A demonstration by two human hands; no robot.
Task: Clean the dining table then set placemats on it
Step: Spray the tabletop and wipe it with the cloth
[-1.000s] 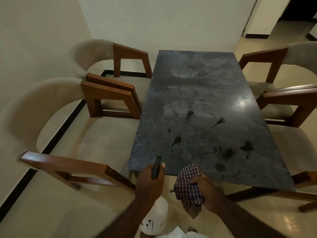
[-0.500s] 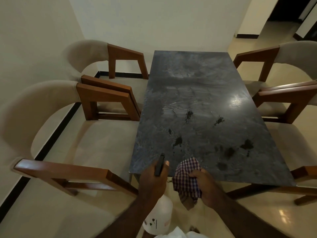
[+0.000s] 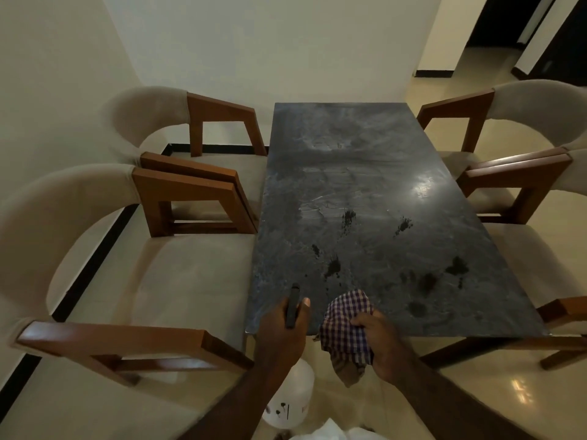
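Your left hand [image 3: 282, 331] is curled around the black head of a white spray bottle [image 3: 290, 404], with the nozzle pointing up over the near edge of the dark counter [image 3: 365, 179], at about 7 o'clock on its top. Just beside it, at 6 o'clock, your right hand [image 3: 382, 342] grips a bunched checked cloth [image 3: 347, 328]. The cloth's upper fold overlaps the counter's near edge and its tail hangs below; you cannot tell whether it touches the surface. Dark stains [image 3: 333, 268] are scattered across the near half, from the centre out toward 4 o'clock. Two cushioned wooden chairs [image 3: 178, 281] stand at 9 o'clock, and two more chairs stand at 3 o'clock.
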